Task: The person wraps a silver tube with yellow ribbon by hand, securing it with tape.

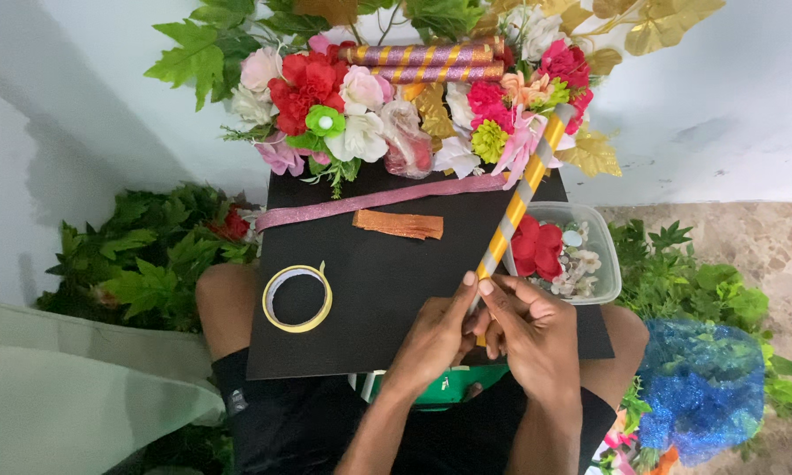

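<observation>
Head view, person seated, black board laid across the knees as work surface

Both hands are closed on the lower end of a striped stick, yellow w/ silver spiral bands. Left hand is wrapped around the stick's end from the left, thumb tip pressed against it. Right hand is curled over the same end from the right, fingertips pinching at the stick; both hands touching each other. Stick is tilted, running up and to the right from the hands, upper end reaching the pink flowers at the board's far edge.

On board, left of hands: roll of yellow tape, lying flat, well apart from the stick. Further up: pink glitter ribbon stretched across, w/ a short orange strip just beneath it.

Far edge: bunch of artificial flowers, red, pink, white, green; two pink-gold glitter sticks laid across the top.

Right of the stick: clear plastic tub holding a red flower and small pale bits. Green leaves on both sides; blue glitter mesh lower right
</observation>
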